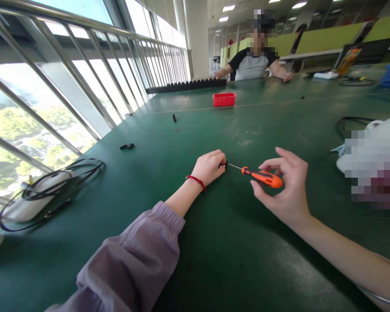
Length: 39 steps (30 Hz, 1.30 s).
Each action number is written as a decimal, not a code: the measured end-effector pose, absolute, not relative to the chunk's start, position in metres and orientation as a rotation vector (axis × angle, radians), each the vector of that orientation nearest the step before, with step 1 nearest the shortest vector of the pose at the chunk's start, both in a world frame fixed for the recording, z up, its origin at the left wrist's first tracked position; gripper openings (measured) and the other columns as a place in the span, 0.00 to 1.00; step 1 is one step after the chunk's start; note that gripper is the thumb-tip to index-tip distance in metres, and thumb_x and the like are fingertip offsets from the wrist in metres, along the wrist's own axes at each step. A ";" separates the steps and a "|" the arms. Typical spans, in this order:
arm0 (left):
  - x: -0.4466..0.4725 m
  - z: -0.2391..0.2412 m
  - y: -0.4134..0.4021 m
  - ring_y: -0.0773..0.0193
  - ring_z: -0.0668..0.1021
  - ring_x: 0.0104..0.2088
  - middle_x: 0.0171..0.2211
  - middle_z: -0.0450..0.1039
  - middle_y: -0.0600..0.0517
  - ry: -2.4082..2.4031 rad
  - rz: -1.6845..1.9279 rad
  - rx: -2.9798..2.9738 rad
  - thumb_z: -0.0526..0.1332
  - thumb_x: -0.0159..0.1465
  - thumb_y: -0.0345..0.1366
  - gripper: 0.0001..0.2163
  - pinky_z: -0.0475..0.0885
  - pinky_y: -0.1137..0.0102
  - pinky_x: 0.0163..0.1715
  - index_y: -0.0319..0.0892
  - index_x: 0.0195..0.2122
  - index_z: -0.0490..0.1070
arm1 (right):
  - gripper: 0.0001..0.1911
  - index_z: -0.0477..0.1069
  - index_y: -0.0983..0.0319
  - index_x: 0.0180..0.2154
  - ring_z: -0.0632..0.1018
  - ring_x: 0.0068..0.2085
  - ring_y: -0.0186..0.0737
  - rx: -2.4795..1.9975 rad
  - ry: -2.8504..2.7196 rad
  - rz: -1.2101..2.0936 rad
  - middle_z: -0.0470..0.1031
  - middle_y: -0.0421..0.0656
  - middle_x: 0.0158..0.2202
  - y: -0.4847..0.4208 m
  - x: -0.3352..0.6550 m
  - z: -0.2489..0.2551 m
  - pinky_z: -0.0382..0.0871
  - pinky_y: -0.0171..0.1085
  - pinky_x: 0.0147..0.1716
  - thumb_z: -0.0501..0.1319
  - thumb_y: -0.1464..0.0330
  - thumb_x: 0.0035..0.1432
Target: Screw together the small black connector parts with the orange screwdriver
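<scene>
An orange-and-black screwdriver (263,177) slants across the middle of the head view, its thin metal shaft pointing left. My right hand (287,186) is loosely curled about the handle, with the index finger raised and the thumb below it. The fingers seem to support the handle from behind. At the shaft's tip, my left hand (211,167) is closed on a small black part (223,164), low over the green table (195,268). Most of that part is hidden by the fingers, so its exact kind does not show.
Small black pieces (126,146) and another black piece (174,118) lie ahead on the left. Beyond stand a red bin (224,99) and a long black rack (188,86). A cable-wrapped white object (39,195) lies left by the railing. A person (255,63) sits opposite.
</scene>
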<state>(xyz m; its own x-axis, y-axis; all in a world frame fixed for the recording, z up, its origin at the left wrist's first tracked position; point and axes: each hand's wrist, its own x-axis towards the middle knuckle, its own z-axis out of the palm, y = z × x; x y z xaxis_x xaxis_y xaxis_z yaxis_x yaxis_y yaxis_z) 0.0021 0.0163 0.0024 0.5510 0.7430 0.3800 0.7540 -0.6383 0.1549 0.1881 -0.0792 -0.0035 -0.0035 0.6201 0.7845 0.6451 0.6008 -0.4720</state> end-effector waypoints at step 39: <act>0.002 0.002 0.017 0.65 0.74 0.33 0.35 0.73 0.52 -1.324 -0.646 -2.732 0.56 0.57 0.29 0.04 0.65 0.72 0.29 0.41 0.30 0.70 | 0.26 0.61 0.60 0.51 0.74 0.32 0.38 -1.091 -1.680 0.131 0.70 0.40 0.31 -0.081 0.188 -0.003 0.71 0.40 0.36 0.64 0.68 0.50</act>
